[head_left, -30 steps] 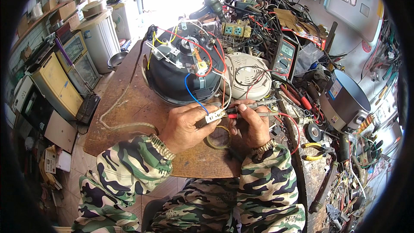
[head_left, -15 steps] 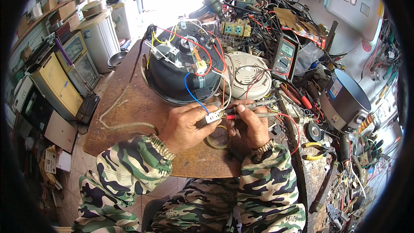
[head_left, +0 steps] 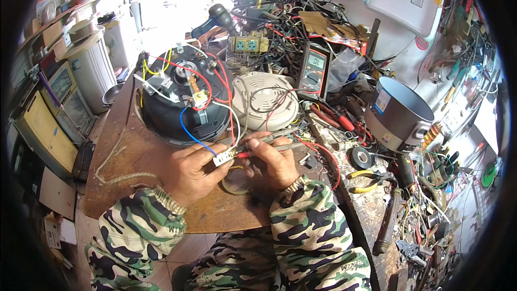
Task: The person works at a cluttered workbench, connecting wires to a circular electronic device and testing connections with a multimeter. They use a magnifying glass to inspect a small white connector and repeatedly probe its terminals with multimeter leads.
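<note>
White plastic shows between the hands: a connector, pinched in the left hand above the table. The right hand, close beside, grips a red probe aimed at the connector; whether its tip touches is too small to tell. Blue, red and white wires run between the connector and a black shell on the table. Dark capital lettering is printed on the camouflage right sleeve. Past a cream base, the meter has characters on its screen and small markings around its dial. A blue-and-white label is stuck on the grey pot at right.
</note>
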A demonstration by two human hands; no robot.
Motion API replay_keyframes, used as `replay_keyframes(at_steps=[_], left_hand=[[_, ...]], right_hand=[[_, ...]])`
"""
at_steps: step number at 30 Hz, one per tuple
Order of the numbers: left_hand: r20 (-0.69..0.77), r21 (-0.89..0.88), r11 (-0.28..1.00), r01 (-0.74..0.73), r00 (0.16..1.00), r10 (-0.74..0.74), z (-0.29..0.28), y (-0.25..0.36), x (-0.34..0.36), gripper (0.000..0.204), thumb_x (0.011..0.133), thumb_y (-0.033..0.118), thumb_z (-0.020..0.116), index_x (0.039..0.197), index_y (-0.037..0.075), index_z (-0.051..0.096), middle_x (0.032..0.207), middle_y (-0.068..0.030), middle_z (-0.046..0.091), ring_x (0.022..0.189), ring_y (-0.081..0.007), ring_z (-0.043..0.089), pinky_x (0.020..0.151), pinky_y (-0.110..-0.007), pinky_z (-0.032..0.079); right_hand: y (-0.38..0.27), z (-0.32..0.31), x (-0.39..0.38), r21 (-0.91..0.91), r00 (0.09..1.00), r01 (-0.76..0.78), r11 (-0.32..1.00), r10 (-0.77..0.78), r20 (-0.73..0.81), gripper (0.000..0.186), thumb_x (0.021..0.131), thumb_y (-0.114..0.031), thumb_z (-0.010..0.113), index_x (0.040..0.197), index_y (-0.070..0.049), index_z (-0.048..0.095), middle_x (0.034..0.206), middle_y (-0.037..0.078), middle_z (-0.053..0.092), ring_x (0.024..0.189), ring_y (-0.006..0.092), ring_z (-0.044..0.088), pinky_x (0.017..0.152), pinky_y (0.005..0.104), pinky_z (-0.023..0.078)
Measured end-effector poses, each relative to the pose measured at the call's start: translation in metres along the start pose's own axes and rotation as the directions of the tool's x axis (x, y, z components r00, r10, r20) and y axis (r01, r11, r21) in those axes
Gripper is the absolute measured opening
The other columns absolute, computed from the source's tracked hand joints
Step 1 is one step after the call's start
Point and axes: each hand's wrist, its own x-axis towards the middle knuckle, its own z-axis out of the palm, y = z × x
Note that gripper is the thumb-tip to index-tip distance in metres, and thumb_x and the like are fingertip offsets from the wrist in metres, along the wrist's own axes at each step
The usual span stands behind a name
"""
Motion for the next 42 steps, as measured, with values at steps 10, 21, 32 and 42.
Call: replay_keyframes(at_steps=[10, 21, 32, 42], left_hand=[[0.001, 0.004, 1.0, -0.017, 1.0, 0.017, 0.0, 0.001, 0.0, 0.028, 0.076, 0.006, 0.081, 0.101, 0.0, 0.071, 0.09, -0.0127, 0.072, 0.078, -0.0234, 0.072, 0.068, -0.032, 0.057], [-0.016, 0.012, 1.0, -0.018, 1.0, 0.018, 0.0, -0.002, 0.0, 0.03, 0.074, 0.008, 0.082, 0.102, 0.001, 0.072, 0.09, -0.0129, 0.073, 0.077, -0.0245, 0.072, 0.067, -0.033, 0.057], [0.036, -0.018, 1.0, 0.018, 0.999, -0.017, -0.003, 0.003, 0.003, 0.034, 0.071, 0.005, 0.082, 0.103, 0.002, 0.072, 0.095, -0.0133, 0.073, 0.082, -0.0259, 0.072, 0.071, -0.034, 0.058], [0.126, 0.005, 0.991, 0.132, 0.983, -0.131, -0.006, 0.013, 0.008, 0.031, 0.071, 0.0, 0.082, 0.098, -0.004, 0.067, 0.088, -0.018, 0.072, 0.078, -0.0274, 0.072, 0.069, -0.035, 0.057]], right_hand=[[-0.002, -0.001, -0.002, -0.019, 1.0, -0.004, 1.0, 0.004, -0.014, 0.023, 0.095, -0.014, 0.059, 0.102, 0.007, 0.064, 0.08, 0.013, 0.064, 0.062, 0.019, 0.061, 0.049, 0.0297, 0.049], [-0.015, -0.025, 0.022, -0.247, 0.945, 0.231, 0.941, -0.278, -0.172, 0.02, 0.087, -0.016, 0.059, 0.091, 0.003, 0.065, 0.082, 0.011, 0.066, 0.073, 0.0173, 0.061, 0.065, 0.032, 0.051], [-0.13, -0.16, 0.132, -0.977, 0.74, -0.213, 0.027, -0.649, -0.179, 0.032, 0.083, -0.026, 0.072, 0.097, 0.003, 0.071, 0.082, 0.027, 0.068, 0.084, 0.0437, 0.067, 0.073, 0.0472, 0.051], [-0.116, -0.203, 0.16, -0.911, 0.832, -0.296, -0.287, -0.546, -0.098, 0.03, 0.08, -0.027, 0.077, 0.095, -0.002, 0.072, 0.087, 0.022, 0.07, 0.088, 0.0415, 0.066, 0.077, 0.0488, 0.052]])
